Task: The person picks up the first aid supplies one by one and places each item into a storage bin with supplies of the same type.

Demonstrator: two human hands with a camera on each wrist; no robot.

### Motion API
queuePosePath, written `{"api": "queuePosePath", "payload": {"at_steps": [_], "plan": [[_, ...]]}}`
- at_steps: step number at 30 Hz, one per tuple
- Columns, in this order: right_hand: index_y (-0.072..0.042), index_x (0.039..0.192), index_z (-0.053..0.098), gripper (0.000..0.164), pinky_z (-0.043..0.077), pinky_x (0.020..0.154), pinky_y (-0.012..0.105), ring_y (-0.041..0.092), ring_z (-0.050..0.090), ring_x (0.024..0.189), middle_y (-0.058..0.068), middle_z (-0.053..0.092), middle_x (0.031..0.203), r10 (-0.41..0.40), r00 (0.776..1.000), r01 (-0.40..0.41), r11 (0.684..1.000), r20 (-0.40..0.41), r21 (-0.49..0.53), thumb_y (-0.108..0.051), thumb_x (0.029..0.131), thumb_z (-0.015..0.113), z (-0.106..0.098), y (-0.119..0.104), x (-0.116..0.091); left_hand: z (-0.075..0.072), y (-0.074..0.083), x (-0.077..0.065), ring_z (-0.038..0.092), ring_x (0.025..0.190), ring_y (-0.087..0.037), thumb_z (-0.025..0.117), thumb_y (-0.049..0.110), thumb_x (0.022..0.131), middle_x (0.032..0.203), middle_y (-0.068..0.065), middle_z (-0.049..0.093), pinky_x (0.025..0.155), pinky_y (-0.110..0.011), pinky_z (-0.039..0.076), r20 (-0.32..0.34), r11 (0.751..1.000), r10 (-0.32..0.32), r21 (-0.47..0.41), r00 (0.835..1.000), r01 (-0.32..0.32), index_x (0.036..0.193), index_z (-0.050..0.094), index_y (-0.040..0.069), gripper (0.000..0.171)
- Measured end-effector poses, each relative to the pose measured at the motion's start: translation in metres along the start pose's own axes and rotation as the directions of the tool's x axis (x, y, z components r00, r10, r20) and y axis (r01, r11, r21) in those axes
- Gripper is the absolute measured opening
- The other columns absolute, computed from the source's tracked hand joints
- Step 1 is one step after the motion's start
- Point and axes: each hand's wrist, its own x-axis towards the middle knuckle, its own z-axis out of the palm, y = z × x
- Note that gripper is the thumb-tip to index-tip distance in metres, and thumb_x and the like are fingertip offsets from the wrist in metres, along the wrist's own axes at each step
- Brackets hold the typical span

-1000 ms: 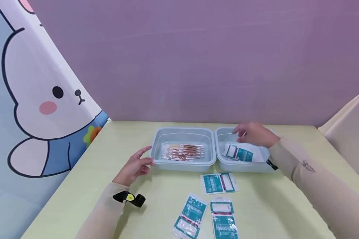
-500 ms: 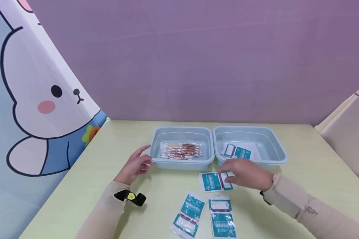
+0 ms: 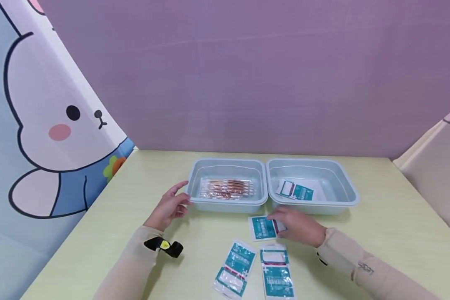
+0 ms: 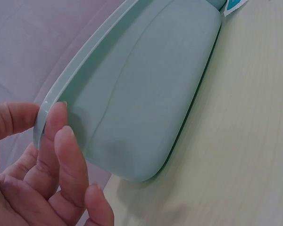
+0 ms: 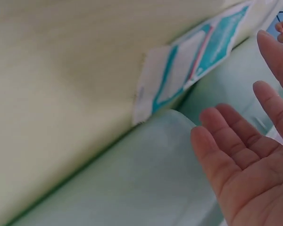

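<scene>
One sachet [image 3: 263, 228] under right hand [image 3: 298, 226], fingers spread, needed an edge pinch; left hand [image 3: 168, 209] pinched left tray [image 3: 226, 202] at rim

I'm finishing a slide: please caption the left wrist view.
Left hand holding the rim of a pale tub on a light tabletop.

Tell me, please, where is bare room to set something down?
The table, right of the right bin; also between the left hand and the patterned curtain. Inside the right bin, its right end is bare. Crowded: the table's front middle, where three packets lie near the right hand.
</scene>
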Motion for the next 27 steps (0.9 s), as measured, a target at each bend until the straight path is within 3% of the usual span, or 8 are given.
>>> {"api": "queuePosePath", "payload": {"at_steps": [10,18,27], "plan": [[0.007,0.117,0.063,0.053,0.05,0.085,0.044,0.039,0.058,0.105,0.025,0.06,0.115,0.0,0.999,-0.001,0.999,0.034,0.033,0.002,0.067,0.08,0.014,0.006,0.006,-0.002,-0.003,-0.001,0.052,0.049,-0.007,0.051,0.005,0.093,0.067,0.005,0.062,0.052,-0.023,0.042,0.029,0.999,-0.007,-0.047,1.0,0.008,0.149,0.03,0.013,0.061],[0.007,0.122,0.06,0.058,0.05,0.086,0.045,0.039,0.057,0.106,0.024,0.06,0.117,0.029,0.997,-0.03,0.999,0.073,0.017,-0.003,0.069,0.082,0.014,0.003,0.009,-0.002,-0.003,-0.002,0.051,0.049,-0.007,0.052,0.006,0.093,0.068,0.005,0.062,0.053,-0.022,0.04,0.062,0.997,0.005,-0.075,0.998,-0.001,0.15,0.028,0.014,0.062],[0.0,0.125,0.06,0.065,0.049,0.084,0.047,0.031,0.059,0.099,0.015,0.061,0.111,0.111,0.991,-0.107,0.993,0.071,-0.055,-0.014,0.066,0.086,0.017,0.001,0.011,-0.004,-0.003,-0.003,0.051,0.049,-0.006,0.052,0.007,0.094,0.069,0.005,0.063,0.053,-0.022,0.04,0.075,0.998,0.005,-0.071,0.997,0.0,0.151,0.026,0.014,0.062]]}}
